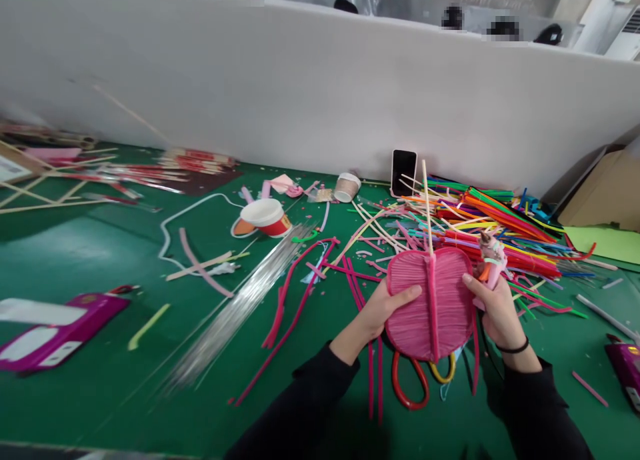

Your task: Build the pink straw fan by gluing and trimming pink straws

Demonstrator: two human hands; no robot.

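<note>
Straws litter my green bench under a white wall; my left hand and right hand clasp a pink heart.

From my station I see both forearms covered by long black fabric sleeves: the left sleeve is plain and matte, with soft folds near the cuff, and the right sleeve matches it in cloth and cut. Both cuffs end at the wrist, leaving the left hand and right hand bare. A thin black elastic band circles the right wrist, between hand and cuff
</note>
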